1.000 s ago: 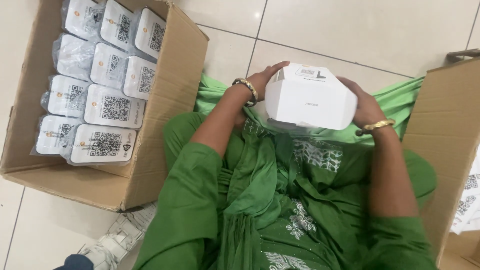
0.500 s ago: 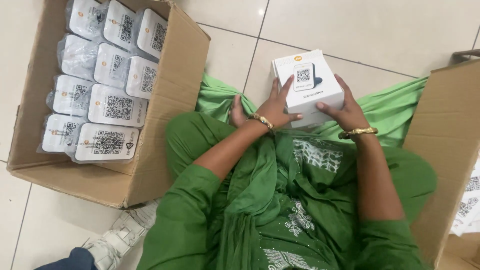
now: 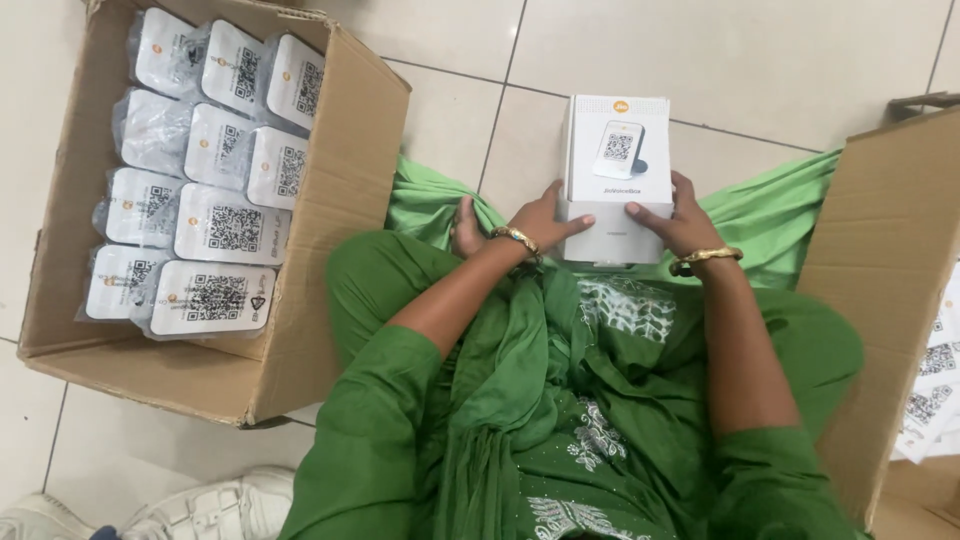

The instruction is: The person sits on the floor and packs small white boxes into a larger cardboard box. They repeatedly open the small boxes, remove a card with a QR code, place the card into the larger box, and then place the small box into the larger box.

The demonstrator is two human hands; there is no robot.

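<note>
Holding a smooth white box (image 3: 617, 170) above our lap, we clasp its lower edge from both sides: left hand (image 3: 545, 218) on its left, right hand (image 3: 678, 218) on its right, thumbs flat on its face. Soft green cloth (image 3: 560, 400) folds beneath. At our left, a corrugated carton (image 3: 330, 270) stands on the glossy tiled floor (image 3: 760, 60), packed with plastic-wrapped white packs (image 3: 215, 215). Another carton flap (image 3: 880, 260) rises at our right.
</note>
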